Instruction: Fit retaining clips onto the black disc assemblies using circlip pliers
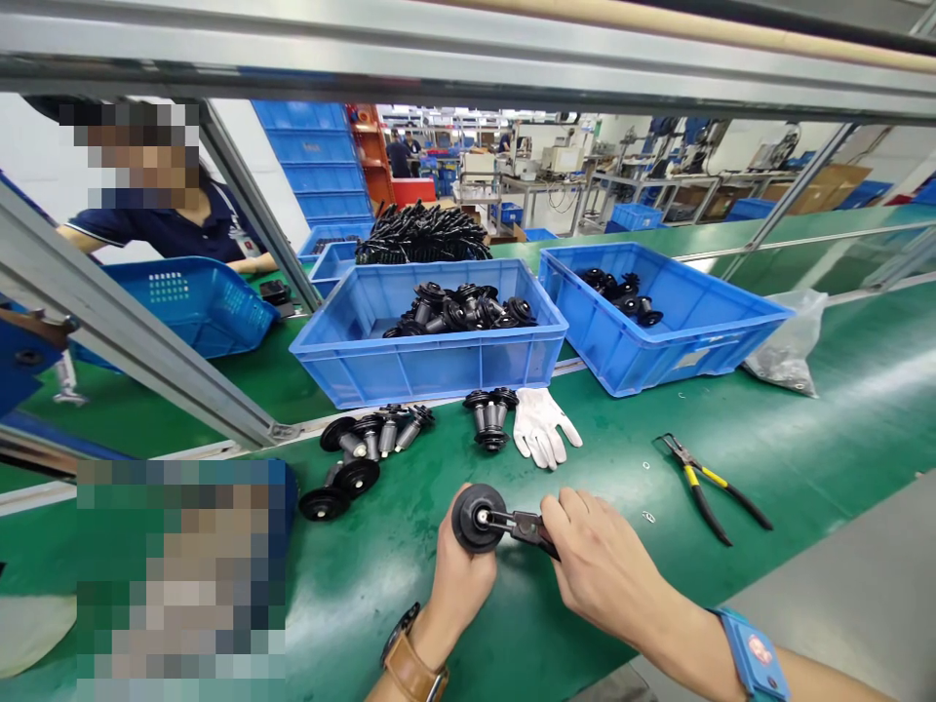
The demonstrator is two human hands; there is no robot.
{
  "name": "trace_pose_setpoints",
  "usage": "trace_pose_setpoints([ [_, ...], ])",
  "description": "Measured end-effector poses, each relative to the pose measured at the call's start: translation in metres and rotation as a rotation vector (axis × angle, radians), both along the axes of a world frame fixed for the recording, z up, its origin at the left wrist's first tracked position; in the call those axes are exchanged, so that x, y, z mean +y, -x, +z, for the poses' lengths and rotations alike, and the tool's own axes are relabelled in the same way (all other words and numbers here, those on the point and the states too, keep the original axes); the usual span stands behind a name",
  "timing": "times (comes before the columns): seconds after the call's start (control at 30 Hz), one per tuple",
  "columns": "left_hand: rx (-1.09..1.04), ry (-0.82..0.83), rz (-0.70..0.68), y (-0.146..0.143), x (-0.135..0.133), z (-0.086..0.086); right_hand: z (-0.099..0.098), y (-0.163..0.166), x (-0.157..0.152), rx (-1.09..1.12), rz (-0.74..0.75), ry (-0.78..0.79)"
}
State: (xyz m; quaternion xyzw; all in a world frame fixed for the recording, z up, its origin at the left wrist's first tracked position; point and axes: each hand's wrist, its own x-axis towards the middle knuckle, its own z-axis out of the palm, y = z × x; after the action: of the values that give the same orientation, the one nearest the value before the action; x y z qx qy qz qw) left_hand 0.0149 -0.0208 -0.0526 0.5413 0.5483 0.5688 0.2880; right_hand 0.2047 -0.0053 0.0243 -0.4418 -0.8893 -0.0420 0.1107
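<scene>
My left hand (pixel 462 575) is wrapped round a black roller-like part (pixel 468 502), its round disc end facing up. My right hand (pixel 596 551) grips circlip pliers (pixel 525 525), whose tips touch the pale centre of that disc. Any ring at the tips is too small to make out. Beyond my hands lie a white glove (pixel 545 426) and a small group of similar black parts (pixel 491 417). More black-and-grey parts (pixel 372 434) lie to the left. A second pair of pliers with yellow-and-black handles (pixel 706 478) rests on the green bench to the right.
Two blue bins (pixel 431 366) (pixel 677 356) with black parts stand at the back. A clear bag (pixel 790 346) sits beside the right bin. Small rings (pixel 648 517) lie on the bench (pixel 585 624). A metal post (pixel 146 312) rises at left; another person (pixel 168 229) is behind it.
</scene>
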Motion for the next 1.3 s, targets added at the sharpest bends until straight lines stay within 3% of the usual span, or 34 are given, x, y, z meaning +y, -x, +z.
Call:
trace_pose_setpoints([
  [0.23,0.004,0.013,0.154,-0.001,-0.004,-0.017,-0.007,0.010,-0.013,0.049,-0.072,0.005],
  [0.57,0.041,-0.031,0.175,0.002,-0.002,-0.015,-0.010,0.018,-0.025,0.076,-0.115,-0.076],
  [0.9,-0.093,-0.012,0.125,0.003,-0.002,-0.008,-0.009,0.014,-0.022,0.091,-0.089,-0.094],
  [1.1,-0.091,-0.083,-0.077,0.003,-0.001,0.015,-0.011,0.013,-0.022,0.106,-0.071,-0.116],
  [1.3,-0.071,-0.168,-0.126,0.002,0.000,0.022,-0.012,0.013,-0.024,0.106,-0.058,-0.165],
])
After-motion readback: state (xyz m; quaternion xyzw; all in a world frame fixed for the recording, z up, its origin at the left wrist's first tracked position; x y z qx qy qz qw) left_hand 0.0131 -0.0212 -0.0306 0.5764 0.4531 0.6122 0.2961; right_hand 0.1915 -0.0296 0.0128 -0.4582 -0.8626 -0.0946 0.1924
